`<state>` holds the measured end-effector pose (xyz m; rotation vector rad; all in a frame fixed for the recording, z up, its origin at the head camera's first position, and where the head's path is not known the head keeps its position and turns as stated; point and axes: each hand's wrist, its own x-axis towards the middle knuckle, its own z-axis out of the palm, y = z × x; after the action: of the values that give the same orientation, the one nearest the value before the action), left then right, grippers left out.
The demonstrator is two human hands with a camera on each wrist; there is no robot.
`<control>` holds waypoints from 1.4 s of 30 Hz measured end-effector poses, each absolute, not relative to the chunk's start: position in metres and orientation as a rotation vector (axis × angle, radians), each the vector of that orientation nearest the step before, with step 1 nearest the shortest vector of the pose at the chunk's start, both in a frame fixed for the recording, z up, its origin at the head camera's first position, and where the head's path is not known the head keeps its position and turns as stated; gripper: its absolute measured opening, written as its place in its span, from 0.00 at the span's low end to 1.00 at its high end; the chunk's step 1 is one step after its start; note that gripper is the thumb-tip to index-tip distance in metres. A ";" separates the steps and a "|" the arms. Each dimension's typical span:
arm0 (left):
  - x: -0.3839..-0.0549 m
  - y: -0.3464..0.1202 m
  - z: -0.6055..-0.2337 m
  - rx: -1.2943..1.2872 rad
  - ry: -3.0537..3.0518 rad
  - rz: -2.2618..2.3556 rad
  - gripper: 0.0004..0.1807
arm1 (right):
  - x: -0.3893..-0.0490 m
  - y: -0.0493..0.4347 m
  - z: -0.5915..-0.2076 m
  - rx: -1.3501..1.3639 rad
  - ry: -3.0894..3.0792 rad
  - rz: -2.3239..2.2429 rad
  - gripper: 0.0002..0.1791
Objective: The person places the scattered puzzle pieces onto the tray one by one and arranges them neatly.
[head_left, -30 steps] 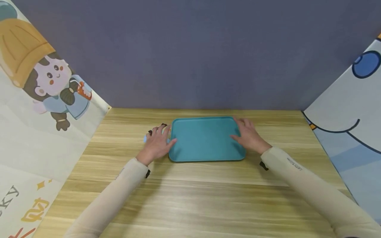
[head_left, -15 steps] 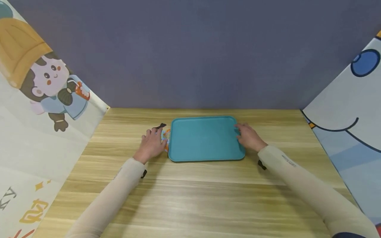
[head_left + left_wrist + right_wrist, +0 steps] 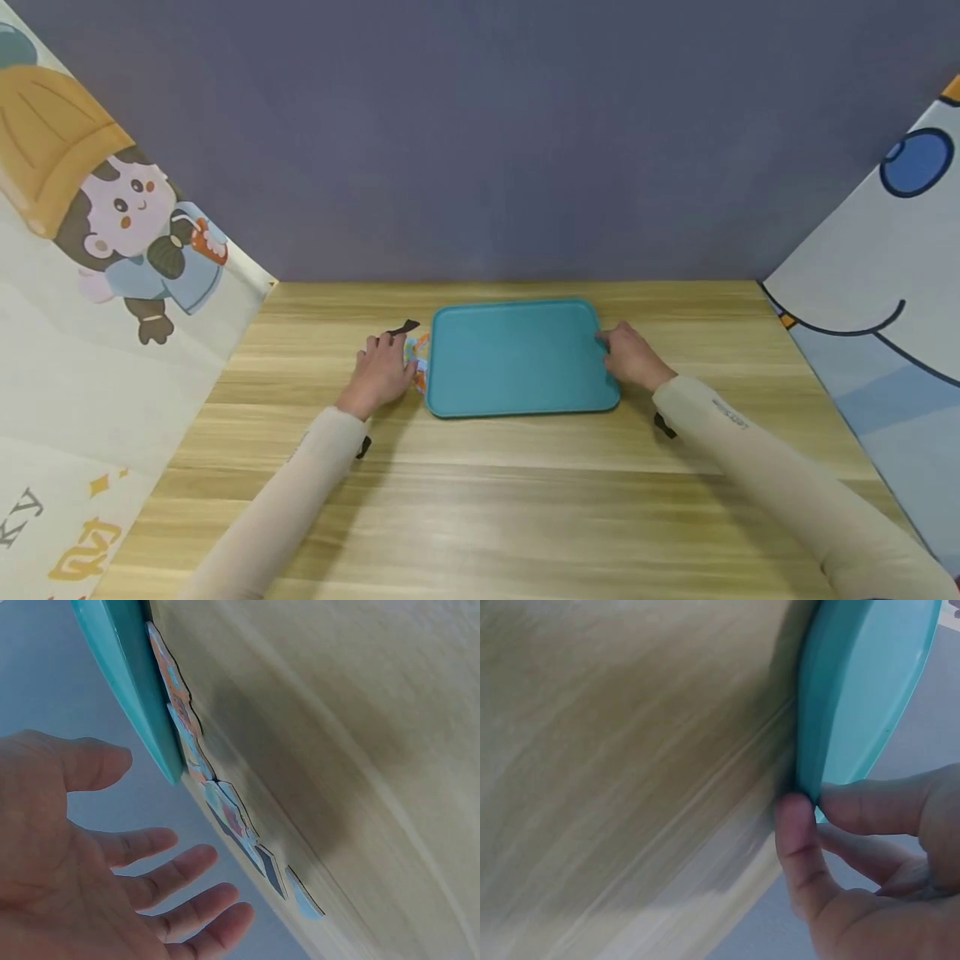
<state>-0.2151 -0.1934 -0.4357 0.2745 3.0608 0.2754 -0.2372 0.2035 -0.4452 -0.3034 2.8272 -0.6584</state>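
Note:
A teal rectangular tray (image 3: 517, 358) lies on the wooden table. My right hand (image 3: 633, 357) pinches the right rim of the tray; in the right wrist view, its fingertips (image 3: 796, 814) meet at the tray's lower edge. My left hand (image 3: 378, 371) is by the left side, fingers relaxed and apart, holding nothing. Flat, thin puzzle pieces (image 3: 229, 814) with coloured prints lie beside the tray's left edge, in the left wrist view close beyond the left fingertips. A dark piece (image 3: 407, 327) shows past the left hand, which hides part of the group in the head view.
A dark blue-grey wall (image 3: 480, 150) rises behind the wooden table (image 3: 510, 508). Side panels with cartoon prints stand at the left (image 3: 60, 358) and right (image 3: 885, 267).
My left hand has drawn back left from the tray's rim, showing more of the puzzle pieces. The right hand has moved from over the tray to its right rim and now pinches it.

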 end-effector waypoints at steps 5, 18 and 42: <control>-0.217 -0.193 -0.439 0.272 3.064 0.285 0.29 | -0.233 0.208 -0.447 -0.333 2.848 -0.645 0.26; -0.228 -0.201 -0.441 0.328 3.063 0.351 0.25 | -0.226 0.219 -0.450 -0.345 2.838 -0.654 0.27; -0.225 -0.200 -0.451 0.635 2.905 0.487 0.30 | -0.227 0.224 -0.454 -0.405 2.830 -0.697 0.27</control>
<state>-0.2248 -0.2001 -0.4513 0.6354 2.9048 0.4871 -0.2270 0.2236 -0.4536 -0.4055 2.8297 -0.6973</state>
